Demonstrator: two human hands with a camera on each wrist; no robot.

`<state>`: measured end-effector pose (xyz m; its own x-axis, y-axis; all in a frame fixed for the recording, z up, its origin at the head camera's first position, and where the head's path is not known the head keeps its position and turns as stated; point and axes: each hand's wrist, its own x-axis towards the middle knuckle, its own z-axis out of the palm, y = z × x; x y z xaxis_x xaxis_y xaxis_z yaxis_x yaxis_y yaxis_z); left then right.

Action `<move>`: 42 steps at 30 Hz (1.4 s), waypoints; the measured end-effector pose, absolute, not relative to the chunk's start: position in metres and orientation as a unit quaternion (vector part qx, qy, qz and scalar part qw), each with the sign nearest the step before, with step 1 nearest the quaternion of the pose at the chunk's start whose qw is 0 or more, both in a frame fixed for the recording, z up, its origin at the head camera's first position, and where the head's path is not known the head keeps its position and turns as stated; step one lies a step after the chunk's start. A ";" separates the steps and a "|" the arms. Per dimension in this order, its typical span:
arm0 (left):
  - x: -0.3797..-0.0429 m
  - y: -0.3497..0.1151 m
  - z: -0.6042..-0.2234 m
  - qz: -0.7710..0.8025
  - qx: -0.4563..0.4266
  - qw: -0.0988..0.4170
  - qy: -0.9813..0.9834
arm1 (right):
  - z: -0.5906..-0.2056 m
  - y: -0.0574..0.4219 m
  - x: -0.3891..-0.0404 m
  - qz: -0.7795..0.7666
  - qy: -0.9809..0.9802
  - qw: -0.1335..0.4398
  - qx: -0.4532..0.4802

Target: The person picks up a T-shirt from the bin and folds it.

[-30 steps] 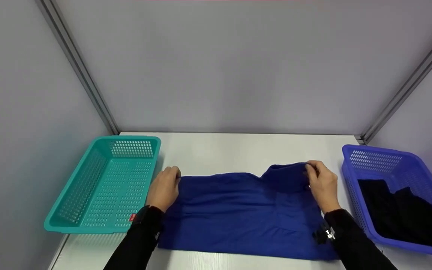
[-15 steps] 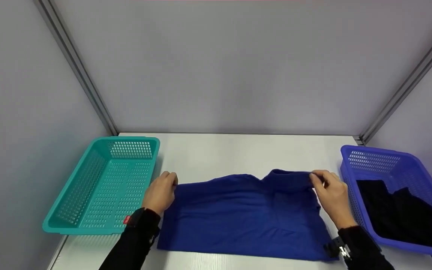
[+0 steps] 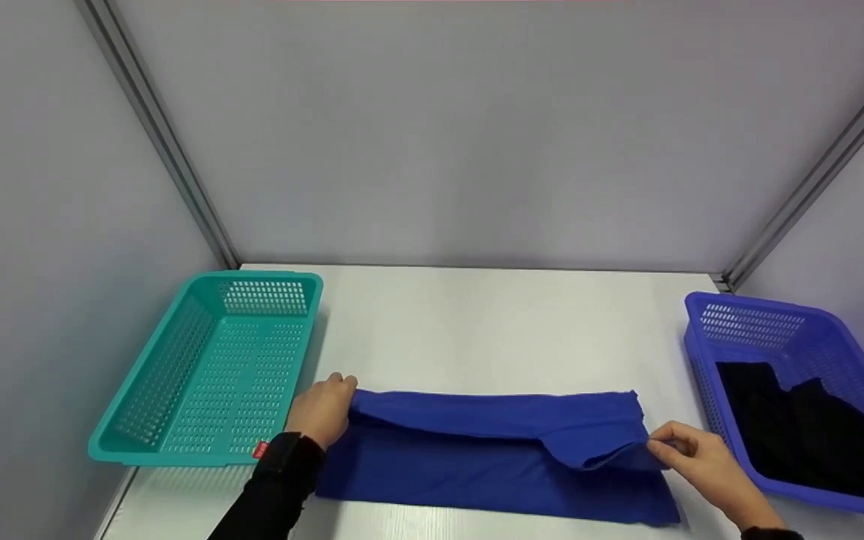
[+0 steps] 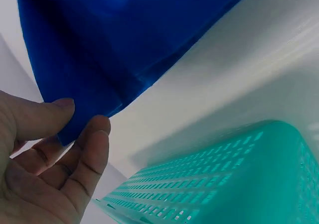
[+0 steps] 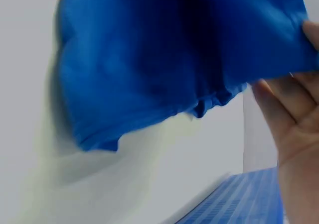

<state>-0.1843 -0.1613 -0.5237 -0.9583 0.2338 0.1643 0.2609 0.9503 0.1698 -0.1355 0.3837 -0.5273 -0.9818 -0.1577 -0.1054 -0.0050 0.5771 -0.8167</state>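
Note:
A blue garment (image 3: 477, 469) lies across the front of the white table, its far part folded over toward the near edge. My left hand (image 3: 323, 410) pinches its left corner between thumb and fingers; the left wrist view shows the cloth (image 4: 94, 79) held at its tip. At the other end my right hand (image 3: 709, 465) pinches the right corner of the raised layer. In the right wrist view the garment (image 5: 149, 59) hangs from the thumb and fingers, partly cut off by the frame edge. The folded flap sags in the middle and right, over the lower layer.
A teal perforated basket (image 3: 199, 459) stands to the left, close beside my left hand. On the right is a purple basket (image 3: 691, 337) with black cloth (image 3: 807, 427) inside. Grey panels (image 3: 477, 135) enclose the back and sides of the table (image 3: 477, 322).
Both hands have drawn the garment's far edge toward the near side, folding it over. The right hand has moved down and to the right; the left hand has come nearer.

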 end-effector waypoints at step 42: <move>-0.146 -0.120 -0.589 -0.088 -0.317 -0.115 -0.937 | -0.603 0.264 -0.173 -0.132 0.982 0.112 -0.072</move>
